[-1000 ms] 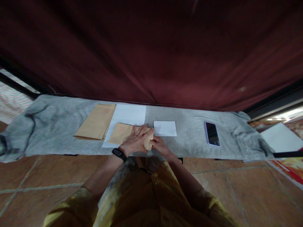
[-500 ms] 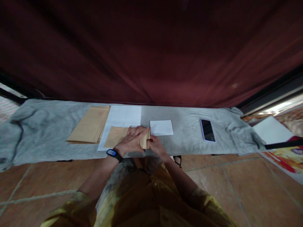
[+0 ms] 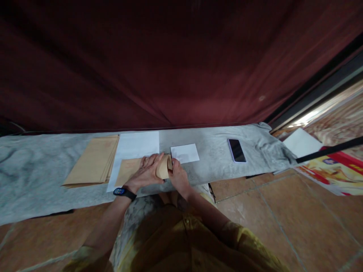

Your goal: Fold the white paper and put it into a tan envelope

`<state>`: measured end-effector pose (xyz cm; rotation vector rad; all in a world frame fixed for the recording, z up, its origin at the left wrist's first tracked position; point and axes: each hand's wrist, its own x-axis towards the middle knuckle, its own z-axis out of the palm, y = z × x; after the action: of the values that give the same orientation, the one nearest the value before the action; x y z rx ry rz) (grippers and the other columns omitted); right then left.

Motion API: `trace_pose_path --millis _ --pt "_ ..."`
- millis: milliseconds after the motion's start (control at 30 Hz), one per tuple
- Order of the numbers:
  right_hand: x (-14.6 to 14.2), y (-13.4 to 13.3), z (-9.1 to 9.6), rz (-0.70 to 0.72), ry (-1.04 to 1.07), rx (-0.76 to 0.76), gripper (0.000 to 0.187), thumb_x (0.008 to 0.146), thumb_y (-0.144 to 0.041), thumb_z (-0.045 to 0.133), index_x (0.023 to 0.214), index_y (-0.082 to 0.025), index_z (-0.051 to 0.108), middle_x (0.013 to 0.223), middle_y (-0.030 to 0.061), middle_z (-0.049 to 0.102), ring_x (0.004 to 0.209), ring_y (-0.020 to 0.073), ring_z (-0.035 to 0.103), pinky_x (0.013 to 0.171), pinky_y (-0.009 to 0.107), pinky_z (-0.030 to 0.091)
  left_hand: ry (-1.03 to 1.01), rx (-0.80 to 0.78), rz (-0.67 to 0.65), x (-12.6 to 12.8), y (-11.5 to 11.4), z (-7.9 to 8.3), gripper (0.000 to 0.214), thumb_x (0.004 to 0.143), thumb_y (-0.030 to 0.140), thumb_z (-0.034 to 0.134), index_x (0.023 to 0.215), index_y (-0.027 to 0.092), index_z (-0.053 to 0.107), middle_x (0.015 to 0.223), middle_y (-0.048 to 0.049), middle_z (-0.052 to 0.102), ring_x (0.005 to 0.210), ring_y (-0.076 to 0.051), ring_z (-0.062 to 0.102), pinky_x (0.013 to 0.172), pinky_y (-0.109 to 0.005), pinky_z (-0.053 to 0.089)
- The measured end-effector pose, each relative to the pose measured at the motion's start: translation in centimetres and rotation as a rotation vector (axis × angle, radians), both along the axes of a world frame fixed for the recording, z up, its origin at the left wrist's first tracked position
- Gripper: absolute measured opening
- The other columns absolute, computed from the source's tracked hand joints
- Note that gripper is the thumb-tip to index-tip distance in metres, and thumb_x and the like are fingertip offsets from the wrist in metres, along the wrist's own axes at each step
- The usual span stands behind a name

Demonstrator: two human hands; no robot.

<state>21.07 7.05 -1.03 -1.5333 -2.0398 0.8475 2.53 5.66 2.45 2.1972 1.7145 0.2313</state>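
A brown paper envelope (image 3: 126,167) lies partly on the white sheet (image 3: 139,143). My left hand (image 3: 145,174) rests on it with fingers stretched out flat, a dark band around the wrist. The envelope's right end bends upward in a curl. My right hand (image 3: 179,179) has its fingers closed on that curled end; its fingertips are partly hidden. A small white paper (image 3: 185,153) lies just beyond my right hand. Left of the white sheet is a stack of larger brown envelopes (image 3: 92,160).
A phone (image 3: 237,150) lies to the right on the grey cloth (image 3: 210,138) covering the long surface. A dark red curtain (image 3: 176,75) hangs behind it. At the far right are a white sheet (image 3: 302,142) and a red and yellow package (image 3: 331,172). Tiled floor shows below.
The envelope's right end is now curled up more openly, with my right hand at it. My left hand stays flat on the envelope. The view has turned a little to the right.
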Motion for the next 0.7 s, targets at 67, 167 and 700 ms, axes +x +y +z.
trace_pose_path --millis 67,167,700 --pt "0.0 -0.3 0.6 0.022 -0.12 0.141 0.043 0.09 -0.017 0.058 0.132 -0.019 0.049 0.121 0.0114 0.062 0.104 0.0238 0.064 0.087 0.034 0.055 -0.008 0.006 0.007 -0.2 -0.1 -0.4 0.124 0.062 0.048 0.079 0.161 0.025 0.007 0.157 -0.0169 0.036 0.147 -0.038 0.03 0.121 -0.059 0.013" --pt "0.2 -0.1 0.8 0.091 -0.185 0.247 0.028 0.093 -0.016 0.055 0.121 -0.017 0.057 0.111 0.0115 0.064 0.103 0.0249 0.06 0.092 0.038 0.052 -0.034 0.027 0.005 -0.3 -0.1 -0.8 0.126 0.062 0.048 0.08 0.161 0.024 0.006 0.155 -0.0167 0.038 0.147 -0.038 0.031 0.122 -0.058 0.014" --pt "0.6 1.2 0.8 0.219 -0.019 0.045 0.028 0.089 -0.006 0.048 0.102 -0.021 0.067 0.102 0.0055 0.074 0.094 0.0194 0.067 0.087 0.029 0.046 -0.076 0.161 -0.003 0.1 1.0 -3.3 0.126 0.067 0.054 0.079 0.161 0.024 0.002 0.152 -0.017 0.041 0.143 -0.037 0.037 0.122 -0.059 0.016"
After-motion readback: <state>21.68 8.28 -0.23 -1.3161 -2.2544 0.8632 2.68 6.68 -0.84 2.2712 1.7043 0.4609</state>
